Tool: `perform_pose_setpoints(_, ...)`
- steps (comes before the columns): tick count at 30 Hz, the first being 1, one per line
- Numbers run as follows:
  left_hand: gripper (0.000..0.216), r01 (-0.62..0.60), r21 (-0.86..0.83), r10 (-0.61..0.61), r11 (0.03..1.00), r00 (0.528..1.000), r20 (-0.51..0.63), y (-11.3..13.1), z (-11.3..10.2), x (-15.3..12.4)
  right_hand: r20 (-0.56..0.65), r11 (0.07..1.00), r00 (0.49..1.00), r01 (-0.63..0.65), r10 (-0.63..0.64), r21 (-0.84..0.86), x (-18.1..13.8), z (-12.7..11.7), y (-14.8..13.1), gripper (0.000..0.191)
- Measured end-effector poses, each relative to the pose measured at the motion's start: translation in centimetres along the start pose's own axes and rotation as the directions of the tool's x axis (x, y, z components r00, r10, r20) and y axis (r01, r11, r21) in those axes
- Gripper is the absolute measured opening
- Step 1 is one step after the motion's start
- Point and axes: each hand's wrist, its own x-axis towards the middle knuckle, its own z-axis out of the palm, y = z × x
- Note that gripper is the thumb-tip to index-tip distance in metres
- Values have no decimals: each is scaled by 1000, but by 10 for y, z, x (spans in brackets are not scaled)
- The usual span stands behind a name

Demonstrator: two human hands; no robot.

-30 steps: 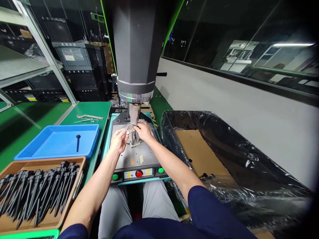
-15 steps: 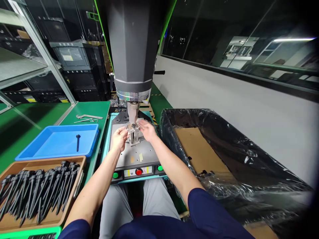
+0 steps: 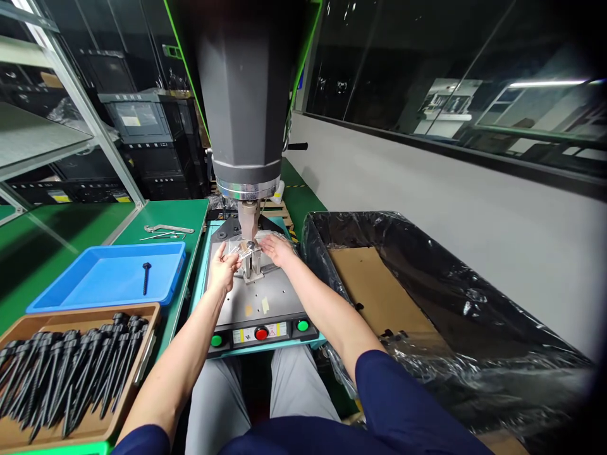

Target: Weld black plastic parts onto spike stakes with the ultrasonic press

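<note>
A clear, thin plastic sheet (image 3: 233, 245) lies across the top of a small metal fixture (image 3: 253, 270), under the tip of the press's metal horn (image 3: 248, 221). Its full outline is hard to make out. My left hand (image 3: 224, 268) holds the sheet's left side, index finger raised and the other fingers curled. On the right, my right hand (image 3: 279, 249) has its fingers reaching to the fixture's top, closed on the sheet's other side. A small dark piece (image 3: 250, 245) shows at the horn tip.
Green buttons and a red button (image 3: 261, 333) line the press's front. At left, a blue tray (image 3: 95, 272) holds one black bolt-like part; a brown tray (image 3: 154, 316) holds several more. Wrenches (image 3: 168, 229) lie behind. A plastic-lined bin (image 3: 474, 303) stands at right.
The view has shifted slightly. My left hand has raised its index finger and loosened its pinch a little. My right hand has stayed by the fixture, and the horn still sits over it.
</note>
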Motion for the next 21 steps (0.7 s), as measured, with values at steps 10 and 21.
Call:
perform_pose_setpoints(10, 69, 12, 42, -10, 999, 998, -56, 0, -5, -2, 4, 996, 997, -83, 83, -38, -8, -6, 4, 25)
perform_pose_setpoints(21, 39, 62, 49, -57, 997, 993, -100, -1, -6, 3, -10, 984, 986, -167, 167, -67, -10, -12, 7, 30)
